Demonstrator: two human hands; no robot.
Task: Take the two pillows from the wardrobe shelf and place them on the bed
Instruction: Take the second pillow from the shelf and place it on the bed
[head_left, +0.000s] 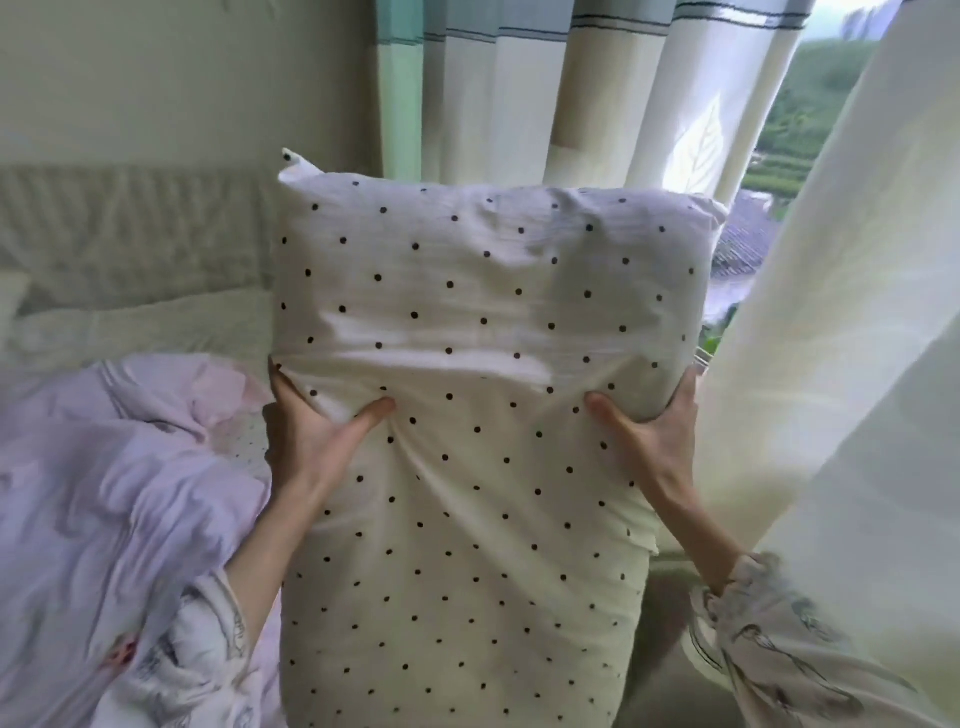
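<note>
Head view: a large cream cotton pillow with small black polka dots (467, 415) fills the middle of the frame, held upright in the air with its long side running top to bottom. The left hand (311, 436) clamps the pillow's left edge about halfway up, thumb pressed onto the front face and fingers wrapped behind, out of sight. The right hand (649, 431) mirrors it on the pillow's right edge, thumb on the front, fingers curled around the back. The fabric puckers into creases between the two thumbs. Both forearms come up from the bottom corners in loose white sleeves with a grey printed pattern (769, 639).

To the left of the pillow lies the bed (130, 332), covered in a pale textured sheet, with a crumpled lilac quilt (104, 467) heaped on it below and left of the pillow. A quilted off-white headboard (130, 228) runs behind the bed, left of the pillow's top. Behind the pillow hang cream curtains with green and dark stripes (519, 104); another pale curtain panel (831, 338) drapes to the pillow's right. Between them a window shows green hillside (810, 119).
</note>
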